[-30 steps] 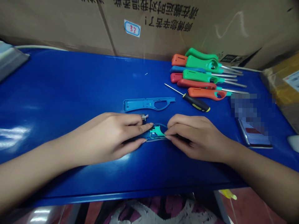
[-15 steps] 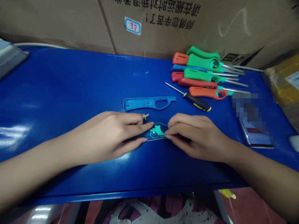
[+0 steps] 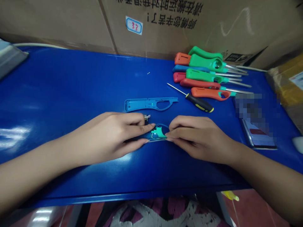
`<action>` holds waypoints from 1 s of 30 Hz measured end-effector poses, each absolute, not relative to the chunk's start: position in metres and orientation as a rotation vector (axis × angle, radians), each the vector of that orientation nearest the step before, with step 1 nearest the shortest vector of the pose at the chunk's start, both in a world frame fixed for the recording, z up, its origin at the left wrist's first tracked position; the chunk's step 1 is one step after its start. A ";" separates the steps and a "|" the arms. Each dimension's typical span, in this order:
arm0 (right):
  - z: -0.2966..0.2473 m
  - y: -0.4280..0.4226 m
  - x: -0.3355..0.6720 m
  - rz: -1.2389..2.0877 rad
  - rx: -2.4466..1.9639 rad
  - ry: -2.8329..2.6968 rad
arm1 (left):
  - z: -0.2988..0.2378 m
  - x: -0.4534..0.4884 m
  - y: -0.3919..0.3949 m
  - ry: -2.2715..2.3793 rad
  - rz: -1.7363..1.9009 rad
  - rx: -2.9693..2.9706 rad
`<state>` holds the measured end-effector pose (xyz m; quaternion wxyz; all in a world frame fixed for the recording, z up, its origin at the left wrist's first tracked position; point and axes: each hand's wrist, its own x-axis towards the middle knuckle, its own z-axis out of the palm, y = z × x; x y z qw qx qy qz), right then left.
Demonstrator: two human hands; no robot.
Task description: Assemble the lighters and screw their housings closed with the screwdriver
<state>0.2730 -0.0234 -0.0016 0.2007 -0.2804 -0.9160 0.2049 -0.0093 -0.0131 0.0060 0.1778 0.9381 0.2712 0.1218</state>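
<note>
In the head view my left hand [image 3: 118,134] is closed around the rear part of a blue lighter casing half [image 3: 157,141], its thumb and forefinger at the near and far edges. Pinched in my right hand [image 3: 196,135] is the tip of a small green trigger [image 3: 160,132], which lies in the casing half. Thin wires show beside the trigger. A small metal valve part [image 3: 147,117] pokes out by my left fingers; the rest of it is hidden. Beyond my hands lies the other blue casing half [image 3: 151,104], hollow side up.
A screwdriver [image 3: 199,102] with a black and yellow handle lies beyond my right hand. Behind it are several long-nosed lighters [image 3: 205,75]. A phone [image 3: 258,129] is at the right, a tiny screw [image 3: 148,73] farther back, and a cardboard box [image 3: 71,28] along the back edge.
The green trigger has shifted slightly left in the casing half, with my right fingertips following it. My left hand stays nearly still.
</note>
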 end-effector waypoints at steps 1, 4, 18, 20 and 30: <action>-0.001 -0.023 0.273 0.577 -0.788 -2.556 | 0.006 -0.010 -0.013 0.767 0.346 2.643; 0.000 -0.024 0.274 0.597 -0.810 -2.550 | 0.006 -0.010 -0.012 0.778 0.345 2.598; 0.000 -0.029 0.270 0.419 -0.858 -2.613 | 0.006 -0.005 -0.014 0.840 0.511 2.494; 0.000 -0.028 0.271 0.442 -0.870 -2.602 | 0.006 -0.004 -0.014 0.848 0.518 2.478; -0.001 -0.024 0.272 0.620 -0.826 -2.531 | 0.006 -0.005 -0.013 0.829 0.492 2.462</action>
